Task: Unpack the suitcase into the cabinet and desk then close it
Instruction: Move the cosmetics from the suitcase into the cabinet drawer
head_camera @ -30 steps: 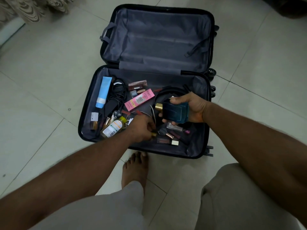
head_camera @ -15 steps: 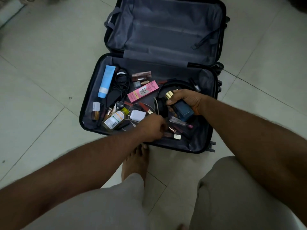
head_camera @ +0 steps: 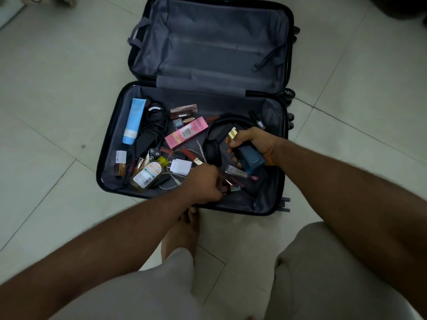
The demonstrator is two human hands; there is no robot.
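the black suitcase [head_camera: 108, 144] lies wide open on the floor, grey-lined lid flat and bare, its near half strewn with a blue tube [head_camera: 133, 121], a pink box [head_camera: 186, 132], a white charger [head_camera: 179, 166], headphones [head_camera: 213, 151] and a blue perfume bottle [head_camera: 251, 155] gripped in the right hand [head_camera: 256, 142].

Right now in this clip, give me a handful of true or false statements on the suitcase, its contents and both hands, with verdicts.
1. The suitcase lies open on the floor. True.
2. The right hand holds a pink carton. False: it grips a blue perfume bottle with a gold cap; the pink carton lies untouched in the case.
3. The far half of the suitcase holds no loose items. True.
4. The light blue tube lies near the right wall of the case. False: it lies along the left wall.
5. The left hand rests on the floor outside the case. False: it reaches among small cosmetics inside; what it grips is unclear.
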